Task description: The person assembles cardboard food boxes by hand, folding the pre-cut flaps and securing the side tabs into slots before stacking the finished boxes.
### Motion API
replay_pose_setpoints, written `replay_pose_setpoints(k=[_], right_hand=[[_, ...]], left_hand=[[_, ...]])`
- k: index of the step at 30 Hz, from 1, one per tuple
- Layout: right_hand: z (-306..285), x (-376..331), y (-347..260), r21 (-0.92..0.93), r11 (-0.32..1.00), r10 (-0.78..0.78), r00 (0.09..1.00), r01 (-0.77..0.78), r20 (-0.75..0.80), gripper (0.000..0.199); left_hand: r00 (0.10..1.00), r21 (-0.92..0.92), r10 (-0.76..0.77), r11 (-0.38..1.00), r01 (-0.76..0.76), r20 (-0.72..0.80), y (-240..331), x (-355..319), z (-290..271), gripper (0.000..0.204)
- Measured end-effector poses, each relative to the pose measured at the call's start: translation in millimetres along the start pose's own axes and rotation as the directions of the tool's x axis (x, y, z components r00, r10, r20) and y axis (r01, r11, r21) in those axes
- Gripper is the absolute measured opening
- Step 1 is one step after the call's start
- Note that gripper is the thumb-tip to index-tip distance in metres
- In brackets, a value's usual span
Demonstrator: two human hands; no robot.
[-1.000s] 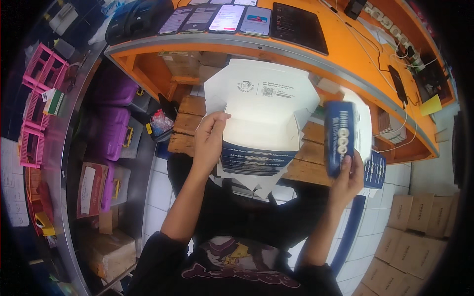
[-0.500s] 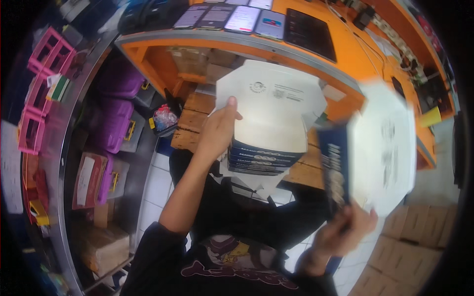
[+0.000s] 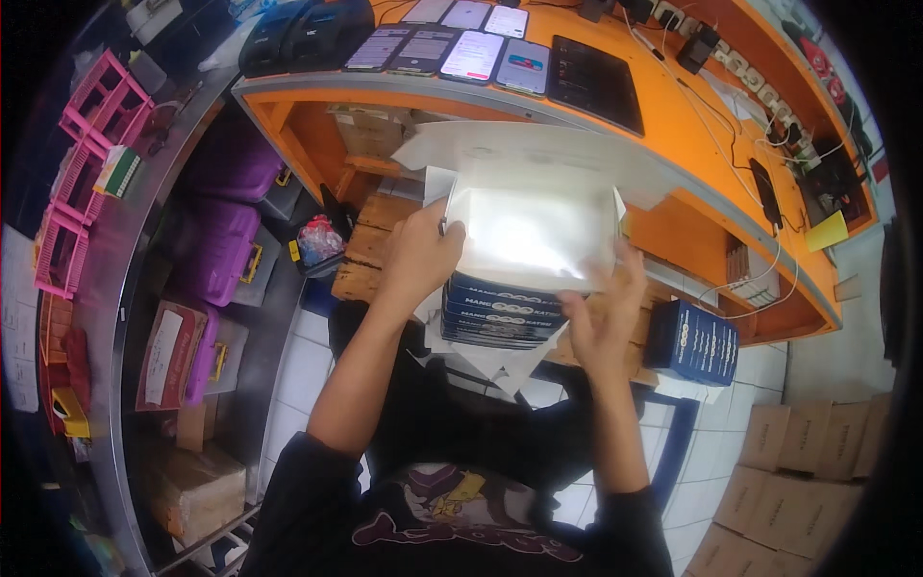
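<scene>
An open cardboard food box (image 3: 529, 231), white inside and navy outside, sits on top of a stack of nested navy boxes (image 3: 500, 317) in front of me. Its white lid flap (image 3: 538, 149) tilts up at the far side and is smeared by motion. My left hand (image 3: 423, 248) is closed on the box's left wall, thumb near the rim. At the right front corner is my right hand (image 3: 608, 313), slightly blurred, with thumb and fingers apart, against or very close to the box's wall.
A wooden bench (image 3: 370, 245) bears the stack. Another navy box stack (image 3: 694, 341) stands to the right. Behind, an orange desk (image 3: 673, 125) holds several phones (image 3: 471, 58) and a tablet (image 3: 596, 82). A metal shelf with purple toolboxes (image 3: 226, 250) is left; brown cartons (image 3: 788, 481) lie lower right.
My right hand has brought the separate box from the right onto the stack and loosened its fingers. My left hand has shifted from the lid edge to the box's left wall.
</scene>
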State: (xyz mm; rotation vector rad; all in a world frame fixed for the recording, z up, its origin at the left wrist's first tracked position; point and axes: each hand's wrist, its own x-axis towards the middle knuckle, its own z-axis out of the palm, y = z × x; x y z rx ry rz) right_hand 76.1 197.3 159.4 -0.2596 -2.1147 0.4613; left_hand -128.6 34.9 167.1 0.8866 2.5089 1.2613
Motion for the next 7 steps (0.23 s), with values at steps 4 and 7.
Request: replay_pose_setpoints(k=[4,7], right_hand=[[0,15,13,0.595,0.560,0.623,0.766,-0.577,0.156,0.067],[-1,32,14,0.621,0.356,0.659,0.659,-0.698,0.362,0.065]], left_hand=[[0.999,-0.004,-0.034,0.999,0.034,-0.031,4,0,5,0.035],[0.992,-0.074,-0.125,0.990,0.124,-0.014,7,5,8,0.037]])
